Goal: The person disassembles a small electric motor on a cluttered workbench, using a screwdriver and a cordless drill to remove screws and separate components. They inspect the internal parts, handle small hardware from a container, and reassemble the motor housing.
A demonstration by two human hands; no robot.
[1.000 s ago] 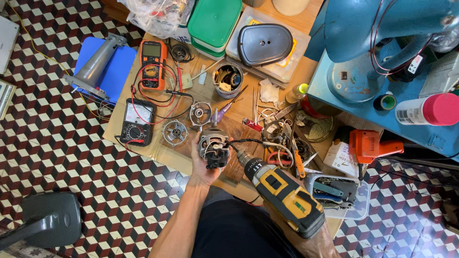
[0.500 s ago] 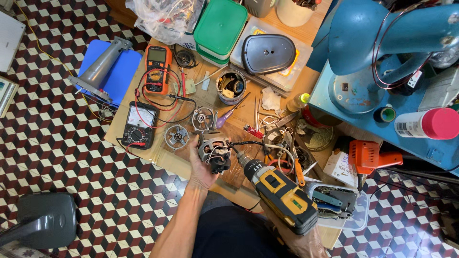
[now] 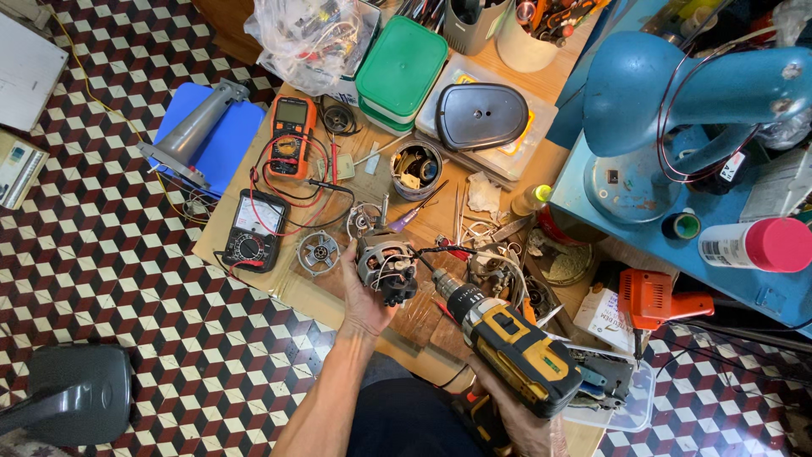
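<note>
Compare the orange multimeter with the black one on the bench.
The orange multimeter has a flat digital screen and is narrow; the black multimeter has a needle-dial face and is wider. The orange one lies farther from the left hand; the black one lies nearer. Both lie face up with red and black leads.

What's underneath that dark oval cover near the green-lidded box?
The dark oval cover lies on a flat clear plastic case, whose pale rim shows around it, with a bit of orange at its right edge. What else the case holds is hidden by the cover.
</note>
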